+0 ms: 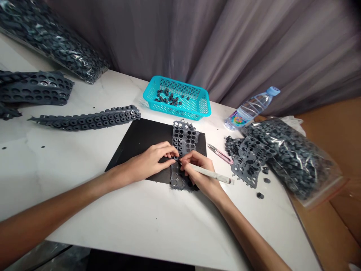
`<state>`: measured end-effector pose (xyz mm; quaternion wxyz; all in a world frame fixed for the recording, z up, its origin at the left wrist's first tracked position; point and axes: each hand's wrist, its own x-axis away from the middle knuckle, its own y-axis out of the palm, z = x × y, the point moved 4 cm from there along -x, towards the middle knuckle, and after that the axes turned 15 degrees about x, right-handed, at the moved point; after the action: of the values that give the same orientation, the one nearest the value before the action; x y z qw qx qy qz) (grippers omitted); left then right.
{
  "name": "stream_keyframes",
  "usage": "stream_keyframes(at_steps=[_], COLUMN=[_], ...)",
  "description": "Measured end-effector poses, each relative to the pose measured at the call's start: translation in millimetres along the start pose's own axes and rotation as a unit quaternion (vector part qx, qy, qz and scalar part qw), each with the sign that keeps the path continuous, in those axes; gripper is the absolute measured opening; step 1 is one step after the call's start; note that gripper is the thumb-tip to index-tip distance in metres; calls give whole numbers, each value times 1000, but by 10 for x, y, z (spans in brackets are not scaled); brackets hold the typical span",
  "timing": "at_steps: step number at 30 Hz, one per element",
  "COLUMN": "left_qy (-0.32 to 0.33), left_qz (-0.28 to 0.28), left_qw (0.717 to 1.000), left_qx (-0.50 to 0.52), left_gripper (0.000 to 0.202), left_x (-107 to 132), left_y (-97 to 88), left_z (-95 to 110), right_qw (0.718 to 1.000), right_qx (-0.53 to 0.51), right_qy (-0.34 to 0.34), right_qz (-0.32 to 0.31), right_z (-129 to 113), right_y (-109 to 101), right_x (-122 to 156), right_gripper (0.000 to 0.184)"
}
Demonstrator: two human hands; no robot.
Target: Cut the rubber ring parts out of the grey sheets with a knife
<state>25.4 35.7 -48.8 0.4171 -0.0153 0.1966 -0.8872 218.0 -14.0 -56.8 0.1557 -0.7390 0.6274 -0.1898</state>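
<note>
A grey rubber sheet (184, 141) full of round holes and small ring parts lies lengthwise on a black mat (141, 145) on the white table. My left hand (152, 160) rests on the mat, its fingers curled and pressing the sheet's left edge around a small ring. My right hand (199, 173) is closed on a pale pen-like tool (213, 175), whose tip meets the sheet right next to the left fingertips. The lower part of the sheet is partly hidden under my right hand.
A turquoise basket (194, 107) with several loose rings stands behind the mat. More grey strips (90, 119) and sheets (36, 88) lie at left, bagged parts (293, 158) and a punched sheet (245, 165) at right. Pink snips (221, 153) and a water bottle (251, 107) are nearby.
</note>
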Motion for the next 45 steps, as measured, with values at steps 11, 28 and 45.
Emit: stream_keyframes(at_steps=[11,28,45], left_qy=[5,167,-68], left_qz=[-4,-83,237], left_qw=[999,906,841], left_qx=[-36,-379,481], left_gripper=[16,28,8], left_x=[15,55,-173], left_y=[11,138,-606], left_z=[18,169,-189], right_qw=[998,993,995], right_qx=[52,85,80], right_qy=[-30,-69,-32], right_qz=[20,45,41], right_z=[-6,-55,-17], right_y=[-2,13,15], right_x=[6,13,34], right_gripper=[6,8,9])
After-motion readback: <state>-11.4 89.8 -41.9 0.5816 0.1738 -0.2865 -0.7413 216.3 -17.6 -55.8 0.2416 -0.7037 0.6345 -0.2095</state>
